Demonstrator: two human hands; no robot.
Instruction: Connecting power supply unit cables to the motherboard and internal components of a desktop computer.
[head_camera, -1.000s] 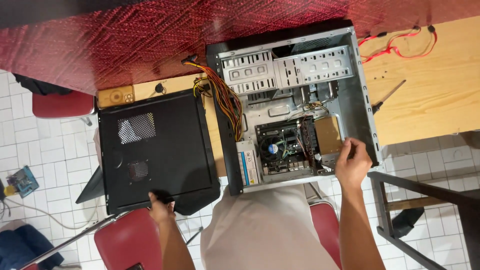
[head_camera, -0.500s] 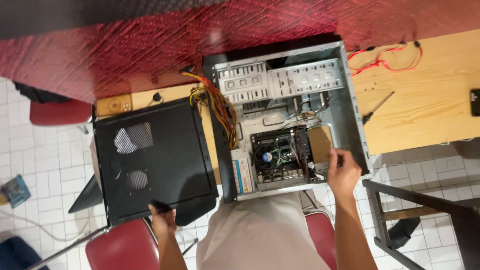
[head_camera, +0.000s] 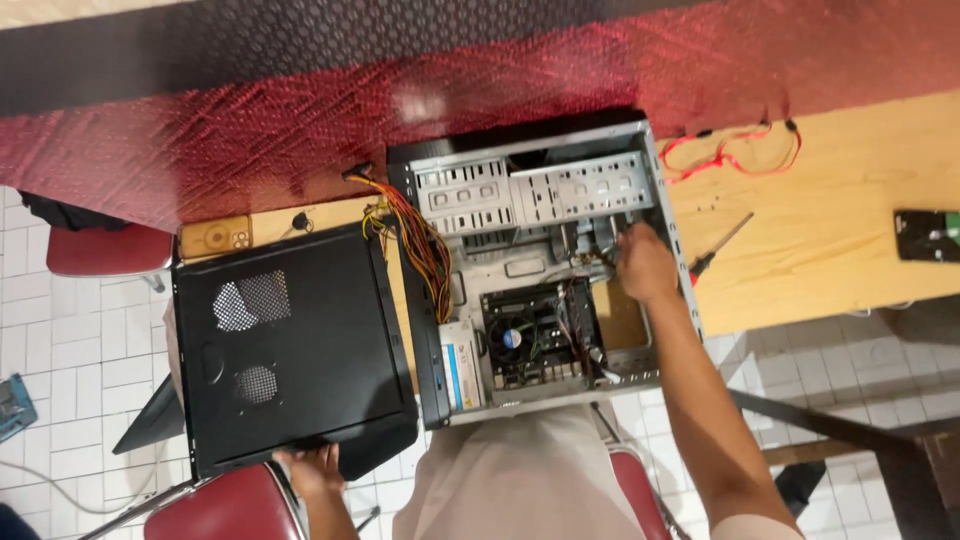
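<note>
Hands divided: your right hand (head_camera: 645, 262) reaches, fingers curled, grip indeterminate, into the open computer case (head_camera: 545, 270) at frame centre, while your left hand (head_camera: 315, 468) grips the black side panel (head_camera: 290, 345) at its lower-left edge, steadying it.

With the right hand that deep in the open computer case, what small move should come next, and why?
Probably close the fingers on the loose cables beside the drive cage. The right hand is inside the open case, at the wires beneath that cage, but whether it grips anything cannot be told. The left hand rests at the near edge of the black side panel, apparently steadying it.
</note>
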